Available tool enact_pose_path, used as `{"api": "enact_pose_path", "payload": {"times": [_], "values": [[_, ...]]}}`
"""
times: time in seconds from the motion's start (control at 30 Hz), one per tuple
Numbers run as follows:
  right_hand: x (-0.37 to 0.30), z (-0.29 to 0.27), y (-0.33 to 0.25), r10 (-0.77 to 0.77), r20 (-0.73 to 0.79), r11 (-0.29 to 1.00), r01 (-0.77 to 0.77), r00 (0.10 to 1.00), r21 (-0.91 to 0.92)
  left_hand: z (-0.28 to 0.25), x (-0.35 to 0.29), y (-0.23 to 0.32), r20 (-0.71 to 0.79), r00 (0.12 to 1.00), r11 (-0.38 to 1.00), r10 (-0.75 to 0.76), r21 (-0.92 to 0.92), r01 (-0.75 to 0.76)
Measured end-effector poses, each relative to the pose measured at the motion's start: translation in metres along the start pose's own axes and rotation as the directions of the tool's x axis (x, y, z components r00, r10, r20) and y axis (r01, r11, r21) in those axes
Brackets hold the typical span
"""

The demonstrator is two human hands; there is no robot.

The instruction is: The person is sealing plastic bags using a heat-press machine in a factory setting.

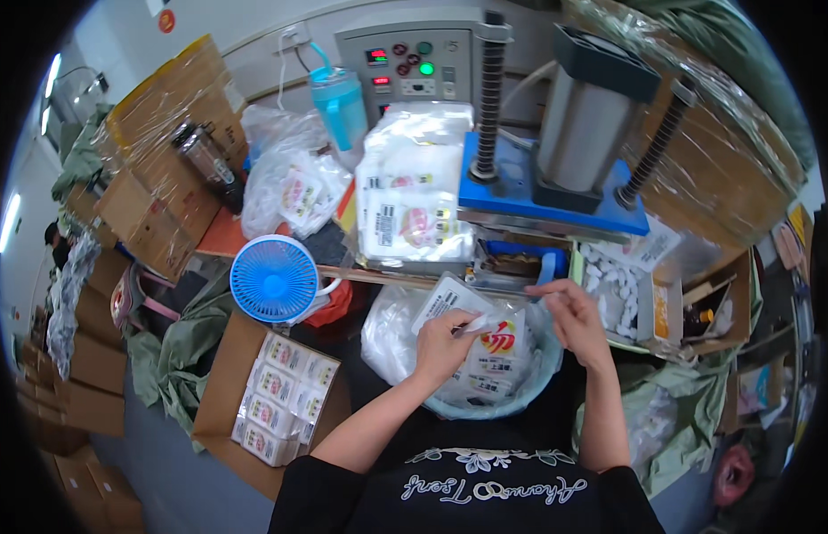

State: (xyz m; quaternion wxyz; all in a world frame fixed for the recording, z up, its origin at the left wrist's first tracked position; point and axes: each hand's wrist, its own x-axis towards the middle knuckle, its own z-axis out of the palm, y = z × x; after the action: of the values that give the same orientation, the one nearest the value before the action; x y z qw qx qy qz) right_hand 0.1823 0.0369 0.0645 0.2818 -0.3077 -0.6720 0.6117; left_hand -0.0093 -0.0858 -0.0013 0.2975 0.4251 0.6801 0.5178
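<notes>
My left hand [441, 349] is closed on a white printed packet [445, 301] with clear film, held over the left part of a light blue tub. The tub [485, 412] sits in front of my body and holds several loose packets [494, 363] with a red and yellow mark. Above the tub's right side is my right hand [576, 322], its index finger stretched out to the left and no thing visible in its fingers. Just beyond that hand is the blue handle [549, 267] under the press [556, 182].
A stack of printed packets [414, 200] lies on the bench, left of the press. Left stand a blue fan [273, 279], a blue cup [341, 111] and a carton [220, 378] of packed packets. On the right are a box of white pieces [609, 289] and green cloth [698, 400].
</notes>
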Motion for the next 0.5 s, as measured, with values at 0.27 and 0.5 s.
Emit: {"api": "enact_pose_path", "payload": {"times": [0.27, 0.5], "values": [[0.001, 0.018, 0.023, 0.134, 0.15, 0.986, -0.147, 0.98, 0.081, 0.006, 0.0, -0.02, 0.271, 0.962, 0.967, -0.023, -0.24, 0.091], [0.006, 0.004, 0.021, 0.104, 0.128, 0.973, -0.128, 0.986, 0.194, 0.009, 0.009, -0.025, 0.297, 0.954, 0.968, -0.033, -0.227, 0.104]]}}
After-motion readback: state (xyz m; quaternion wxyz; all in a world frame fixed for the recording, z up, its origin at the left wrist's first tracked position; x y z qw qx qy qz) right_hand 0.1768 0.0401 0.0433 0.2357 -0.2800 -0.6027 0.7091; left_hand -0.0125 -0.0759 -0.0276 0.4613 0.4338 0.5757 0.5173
